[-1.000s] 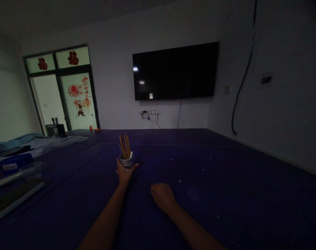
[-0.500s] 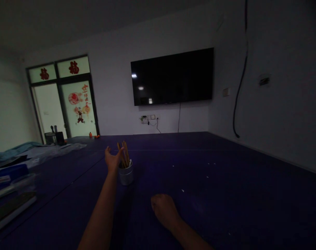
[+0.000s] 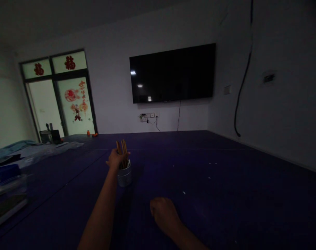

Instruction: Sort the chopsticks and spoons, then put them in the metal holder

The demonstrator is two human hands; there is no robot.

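A light grey cylindrical cup (image 3: 124, 178) stands upright on the dark blue tabletop, left of the middle. Several slim yellow-brown wooden sticks (image 3: 123, 147) rise from it; in this dim light I cannot tell their exact kind. Something small and white also shows at its rim. My left hand (image 3: 115, 159) is closed round the sticks just above the rim, its thumb across their front and the other fingers partly hidden behind. My right hand (image 3: 164, 211) rests on the tabletop, right of and nearer than the cup, with its fingers curled into a fist and nothing visible in it.
Small white scraps (image 3: 184, 192) lie on the blue table (image 3: 225, 208). At the left are a blue box (image 3: 7, 173), a clear plastic container (image 3: 18, 184) and crumpled plastic sheeting (image 3: 51, 149). Small orange objects (image 3: 88, 133) stand at the far edge. A black television (image 3: 173, 74) hangs on the wall.
My left hand was spread beside the sticks and has moved in, closing round them. My right hand stays in a fist at nearly the same place. The view has shifted slightly.
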